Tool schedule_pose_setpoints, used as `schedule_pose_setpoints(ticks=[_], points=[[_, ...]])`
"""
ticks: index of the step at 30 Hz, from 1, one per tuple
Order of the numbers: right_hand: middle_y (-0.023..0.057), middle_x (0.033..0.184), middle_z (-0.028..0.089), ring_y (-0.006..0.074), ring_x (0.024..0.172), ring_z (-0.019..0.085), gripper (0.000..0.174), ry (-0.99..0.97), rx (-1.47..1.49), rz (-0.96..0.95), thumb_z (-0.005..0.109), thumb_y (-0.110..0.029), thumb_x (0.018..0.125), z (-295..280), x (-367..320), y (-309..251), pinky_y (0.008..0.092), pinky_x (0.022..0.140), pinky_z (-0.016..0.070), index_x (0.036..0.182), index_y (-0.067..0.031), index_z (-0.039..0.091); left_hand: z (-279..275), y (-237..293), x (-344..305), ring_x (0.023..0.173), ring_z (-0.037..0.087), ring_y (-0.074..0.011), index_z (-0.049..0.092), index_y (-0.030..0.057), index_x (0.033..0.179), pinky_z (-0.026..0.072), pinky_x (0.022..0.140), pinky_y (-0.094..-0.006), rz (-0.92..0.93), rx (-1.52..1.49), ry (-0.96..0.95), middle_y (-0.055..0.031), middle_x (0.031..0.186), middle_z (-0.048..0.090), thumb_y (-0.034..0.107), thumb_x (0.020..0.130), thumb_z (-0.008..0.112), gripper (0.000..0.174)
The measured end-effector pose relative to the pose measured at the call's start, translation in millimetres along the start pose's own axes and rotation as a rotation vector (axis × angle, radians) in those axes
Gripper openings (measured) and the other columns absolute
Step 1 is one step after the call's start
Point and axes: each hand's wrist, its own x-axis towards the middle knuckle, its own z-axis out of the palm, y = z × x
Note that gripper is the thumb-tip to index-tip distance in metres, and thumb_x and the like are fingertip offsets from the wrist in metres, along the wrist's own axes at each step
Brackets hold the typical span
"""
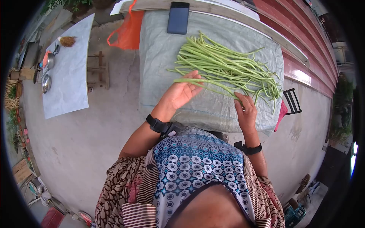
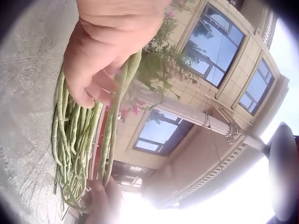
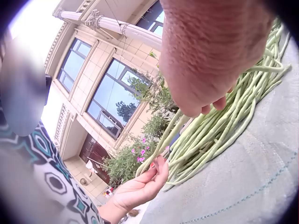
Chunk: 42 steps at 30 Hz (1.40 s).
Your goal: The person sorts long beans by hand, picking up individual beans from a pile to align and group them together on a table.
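Observation:
A few yardlong beans are stretched between both hands, close over the near edge of a larger pile. My left hand holds their left end, the beans crossing its fingers near the tips; the right wrist view also shows this left hand around the bean ends. Farther along, my right hand pinches the same beans between thumb and fingers. In the right wrist view the right hand hides its own grip. The pile of yardlong beans lies lengthwise on a grey-green plastic sheet.
Beyond the pile, a dark phone lies at the sheet's far edge. An orange plastic bag hangs at the far left corner. A separate grey table stands left, bearing metal bowls and a small brush. A black folding stool is at right.

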Motion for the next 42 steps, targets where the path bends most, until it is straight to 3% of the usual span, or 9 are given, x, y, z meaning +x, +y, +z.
schedule_pose_setpoints(ticks=[2, 8, 15, 20, 29, 32, 35, 38, 42], points=[[0.0091, 0.093, 0.065, 0.0233, 0.074, 0.064, 0.028, -0.017, 0.030, 0.088, 0.067, -0.004, 0.083, 5.6, -10.2, -0.7, 0.0320, 0.064, 0.0515, 0.111, -0.0097, 0.067, -4.2, -2.8, -5.0, 0.118, 0.055, -0.0222, 0.051, 0.0079, 0.129, 0.0433, 0.106, -0.0418, 0.049, 0.024, -0.040, -0.0090, 0.127, 0.057, 0.007, 0.096, 0.052, 0.033], [0.0092, 0.095, 0.065, 0.0243, 0.076, 0.066, 0.027, -0.083, 0.053, 0.063, 0.068, -0.005, 0.083, 23.0, -26.6, -0.9, 0.0322, 0.066, 0.0539, 0.109, -0.0100, 0.066, -17.7, -14.3, -15.5, 0.120, 0.053, -0.0211, 0.050, 0.0076, 0.131, 0.0428, 0.105, -0.0382, 0.115, 0.098, -0.001, -0.0092, 0.130, 0.055, 0.008, 0.097, 0.051, 0.034], [0.0109, 0.097, 0.066, 0.0266, 0.076, 0.066, 0.024, -0.119, 0.091, 0.046, 0.068, -0.006, 0.084, 35.3, -32.9, -3.4, 0.0335, 0.064, 0.0533, 0.107, -0.0088, 0.066, -7.7, -10.4, -30.4, 0.123, 0.051, -0.0255, 0.047, 0.0045, 0.131, 0.0417, 0.106, -0.0411, 0.145, 0.085, 0.028, -0.0132, 0.134, 0.052, 0.011, 0.099, 0.048, 0.033], [0.0101, 0.090, 0.067, 0.0268, 0.074, 0.065, 0.020, -0.154, 0.127, 0.053, 0.068, -0.008, 0.084, 42.9, -35.6, -7.2, 0.0333, 0.063, 0.0524, 0.105, -0.0092, 0.067, -13.6, -11.7, -34.9, 0.126, 0.050, -0.0297, 0.047, 0.0028, 0.129, 0.0408, 0.107, -0.0433, 0.177, 0.126, 0.038, -0.0151, 0.134, 0.051, 0.010, 0.099, 0.047, 0.032], [0.0074, 0.086, 0.067, 0.0272, 0.072, 0.066, 0.019, -0.195, 0.103, 0.029, 0.069, -0.011, 0.083, 56.5, -30.0, -12.9, 0.0345, 0.062, 0.0521, 0.102, -0.0116, 0.068, -10.2, -7.8, -35.0, 0.121, 0.054, -0.0287, 0.054, 0.0044, 0.111, 0.0429, 0.104, -0.0440, 0.140, 0.184, 0.122, -0.0128, 0.118, 0.060, 0.019, 0.101, 0.048, 0.019], [0.0062, 0.084, 0.066, 0.0273, 0.071, 0.064, 0.018, -0.270, 0.010, -0.011, 0.071, -0.014, 0.080, 52.5, -24.5, -14.2, 0.0358, 0.063, 0.0510, 0.098, -0.0130, 0.069, -22.5, -15.5, -27.5, 0.105, 0.060, -0.0244, 0.055, 0.0074, 0.098, 0.0449, 0.100, -0.0433, 0.191, 0.021, 0.072, -0.0070, 0.097, 0.062, 0.024, 0.101, 0.048, 0.019], [0.0046, 0.082, 0.066, 0.0263, 0.072, 0.063, 0.018, -0.274, -0.190, -0.101, 0.072, -0.015, 0.075, 45.9, -18.7, 11.7, 0.0357, 0.069, 0.0489, 0.092, -0.0142, 0.068, -36.0, -16.7, -17.7, 0.078, 0.056, -0.0164, 0.054, 0.0105, 0.088, 0.0477, 0.092, -0.0405, 0.230, -0.088, -0.028, 0.0005, 0.073, 0.052, 0.028, 0.102, 0.048, 0.022], [0.0031, 0.080, 0.066, 0.0242, 0.076, 0.062, 0.018, -0.181, -0.366, -0.137, 0.072, -0.014, 0.071, 24.6, -11.2, 50.6, 0.0354, 0.079, 0.0455, 0.089, -0.0143, 0.067, -29.0, -9.7, -23.7, 0.062, 0.043, -0.0114, 0.052, 0.0105, 0.086, 0.0484, 0.081, -0.0388, 0.246, 0.034, 0.090, 0.0050, 0.062, 0.039, 0.029, 0.102, 0.048, 0.025], [0.0013, 0.079, 0.064, 0.0220, 0.080, 0.060, 0.012, -0.009, -0.565, -0.133, 0.071, -0.014, 0.075, -15.4, 4.5, 84.6, 0.0390, 0.094, 0.0391, 0.086, -0.0148, 0.066, -24.8, -8.4, -25.8, 0.059, 0.039, -0.0098, 0.051, 0.0101, 0.087, 0.0463, 0.074, -0.0364, 0.200, 0.074, 0.199, 0.0061, 0.059, 0.034, 0.031, 0.102, 0.049, 0.025]])
